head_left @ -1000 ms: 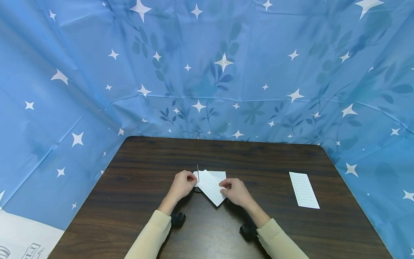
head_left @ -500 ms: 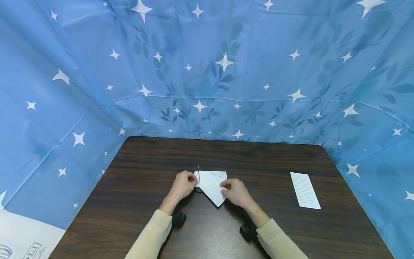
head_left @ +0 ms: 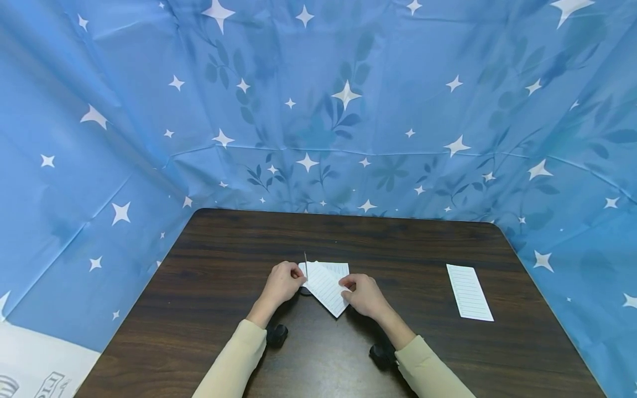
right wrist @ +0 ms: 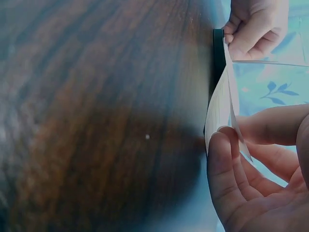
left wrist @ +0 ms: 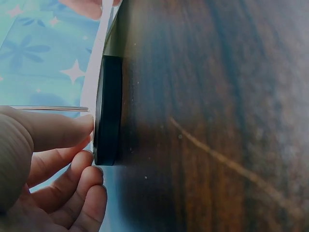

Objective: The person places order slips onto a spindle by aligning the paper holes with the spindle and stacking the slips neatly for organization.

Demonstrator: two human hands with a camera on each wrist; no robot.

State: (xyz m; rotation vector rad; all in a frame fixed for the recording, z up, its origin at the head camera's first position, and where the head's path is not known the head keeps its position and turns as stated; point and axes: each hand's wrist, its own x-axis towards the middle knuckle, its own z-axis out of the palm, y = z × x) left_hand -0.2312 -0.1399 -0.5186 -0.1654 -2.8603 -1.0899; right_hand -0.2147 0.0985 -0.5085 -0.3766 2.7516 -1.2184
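A lined white paper slip (head_left: 325, 287) slants over another lined slip (head_left: 339, 268) at mid-table. Their left ends meet at a thin upright metal spike (head_left: 306, 264) on a round black base (left wrist: 110, 111), which the slips mostly cover in the head view. My left hand (head_left: 282, 283) pinches the upper slip's left corner beside the spike, fingertips right at the base's rim. At the other side, my right hand (head_left: 367, 296) holds the slip's right edge between thumb and fingers. In the right wrist view the slips (right wrist: 221, 104) are slightly apart at the near end.
Another lined slip (head_left: 470, 293) lies flat on the dark wood table (head_left: 398, 243) at the right. Behind the table hangs a blue star-patterned cloth (head_left: 318, 110). Black wrist devices (head_left: 277, 335) sit under both forearms, close over the tabletop.
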